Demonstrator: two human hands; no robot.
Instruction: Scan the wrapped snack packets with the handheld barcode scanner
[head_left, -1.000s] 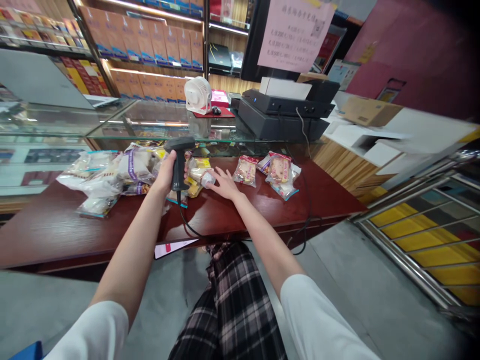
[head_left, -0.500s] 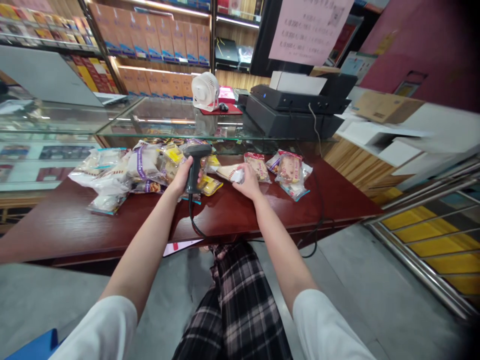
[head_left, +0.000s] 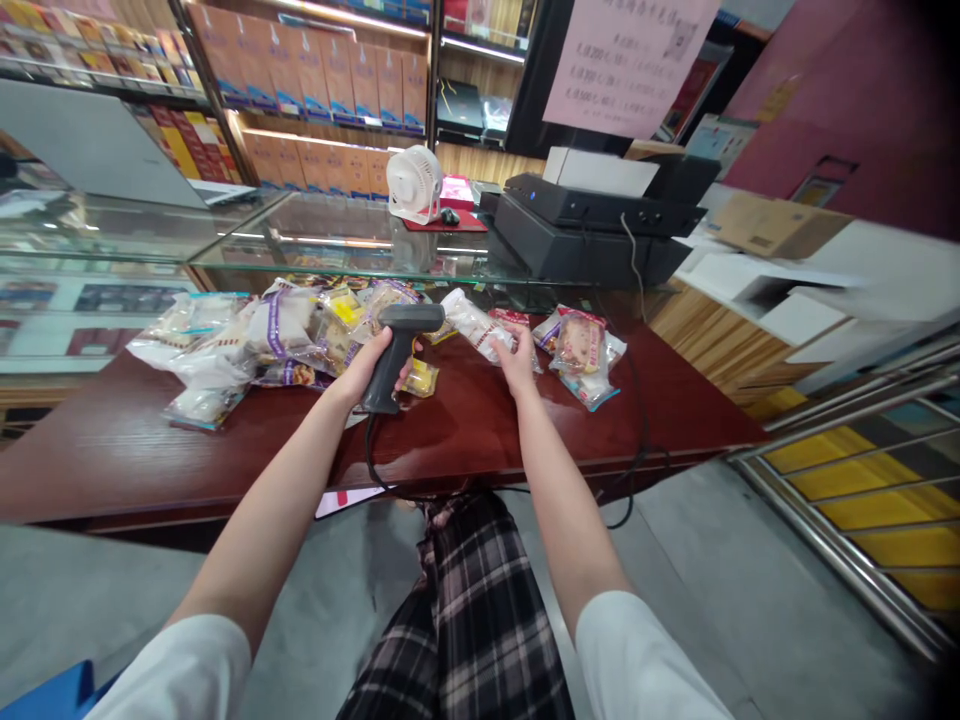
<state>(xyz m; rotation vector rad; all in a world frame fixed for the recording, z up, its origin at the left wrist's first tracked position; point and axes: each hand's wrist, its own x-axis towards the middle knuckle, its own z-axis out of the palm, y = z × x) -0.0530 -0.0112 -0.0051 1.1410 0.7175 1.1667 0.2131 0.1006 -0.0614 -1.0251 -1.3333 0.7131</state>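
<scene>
clearly left hand [head_left: 369, 362] was clamped round the barcode scanner [head_left: 396, 350] handle; right hand [head_left: 517, 358] pinched a wrapped snack pack [head_left: 477, 325], lifted just above the table [head_left: 487, 430]. pack looked light, crinkly, slippery, squashable; best held by its end seam.

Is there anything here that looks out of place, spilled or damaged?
Nothing looks spilled or damaged. The snack packets lie in a loose, overlapping heap on the red table, not in rows. The left hand grips a barcode scanner; the right hand holds one packet.
</scene>
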